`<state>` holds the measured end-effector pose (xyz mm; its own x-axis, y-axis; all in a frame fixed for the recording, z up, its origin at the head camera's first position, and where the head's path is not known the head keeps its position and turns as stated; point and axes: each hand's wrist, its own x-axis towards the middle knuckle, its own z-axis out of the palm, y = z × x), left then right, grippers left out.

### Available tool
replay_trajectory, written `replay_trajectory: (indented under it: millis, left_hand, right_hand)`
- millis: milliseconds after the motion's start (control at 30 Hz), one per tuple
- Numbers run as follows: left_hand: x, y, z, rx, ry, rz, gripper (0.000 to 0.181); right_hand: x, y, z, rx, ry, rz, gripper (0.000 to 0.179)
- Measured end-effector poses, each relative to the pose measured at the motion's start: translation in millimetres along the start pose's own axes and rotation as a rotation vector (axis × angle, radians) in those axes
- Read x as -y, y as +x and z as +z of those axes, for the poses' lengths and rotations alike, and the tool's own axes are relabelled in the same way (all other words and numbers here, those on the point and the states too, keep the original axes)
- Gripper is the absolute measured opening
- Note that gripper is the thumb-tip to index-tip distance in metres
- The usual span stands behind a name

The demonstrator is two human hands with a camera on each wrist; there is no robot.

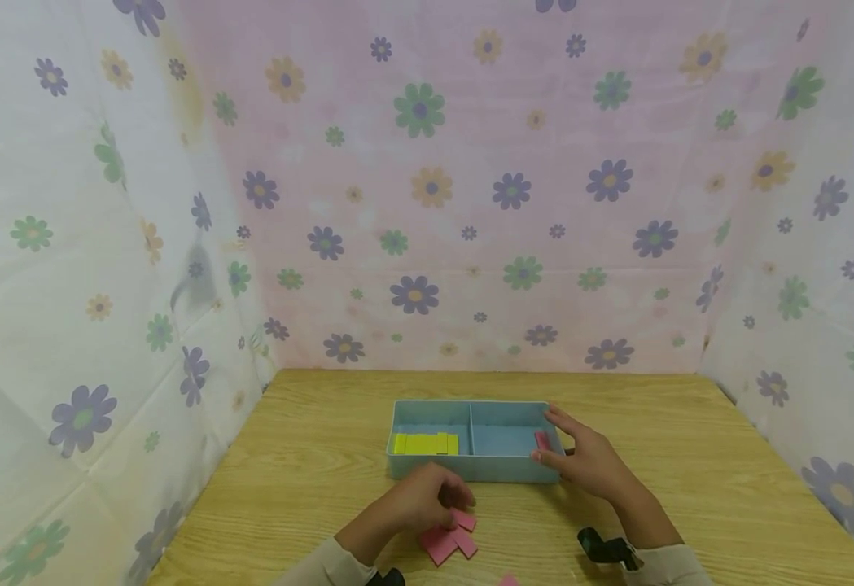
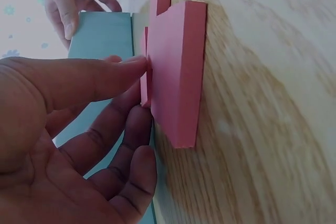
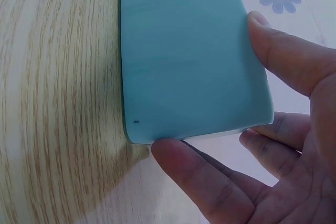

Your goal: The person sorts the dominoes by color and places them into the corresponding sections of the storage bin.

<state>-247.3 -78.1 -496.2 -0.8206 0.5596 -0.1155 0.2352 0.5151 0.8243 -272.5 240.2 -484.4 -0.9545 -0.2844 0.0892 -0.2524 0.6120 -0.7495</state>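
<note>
A light blue two-compartment tray [image 1: 470, 470] stands on the table. Yellow flat blocks [image 1: 427, 444] fill part of its left compartment; a pink block [image 1: 541, 440] lies at the right end of the other. In front of the tray is a small pile of pink flat blocks [image 1: 438, 544]. My left hand [image 1: 427, 498] reaches over this pile, and in the left wrist view its thumb and fingertips pinch a thin pink block [image 2: 145, 85] beside a larger one [image 2: 173, 72]. My right hand [image 1: 593, 462] grips the tray's right end, thumb at the rim and fingers around the end wall.
Another pink block [image 1: 509, 580] shows at the bottom edge of the head view. The wood-grain table [image 1: 309, 439] is enclosed by flower-print cloth [image 1: 470, 244] at the back and on both sides. A black strap device [image 1: 606, 547] sits at the right wrist.
</note>
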Motion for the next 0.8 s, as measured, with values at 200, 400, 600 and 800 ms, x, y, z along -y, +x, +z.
replay_trajectory:
  millis: [200,400,600,800]
  left_hand:
    - [1.9,-1.6,1.1,0.001,-0.002,0.015,0.033]
    - [1.5,-1.1,1.3,-0.01,0.002,-0.007,0.031]
    - [-1.1,-1.1,0.7,-0.029,0.003,-0.024,0.03]
    - [-2.8,-1.5,1.1,-0.02,-0.018,-0.034,0.03]
  right_hand:
    - [2.8,-0.7,0.4,0.01,0.024,0.022,0.09]
    - [3.4,-0.8,0.3,0.016,0.06,0.029,0.09]
    - [2.1,-0.7,0.0,0.019,0.076,0.019,0.09]
    - [1.9,-0.5,0.5,0.022,0.079,0.03,0.089]
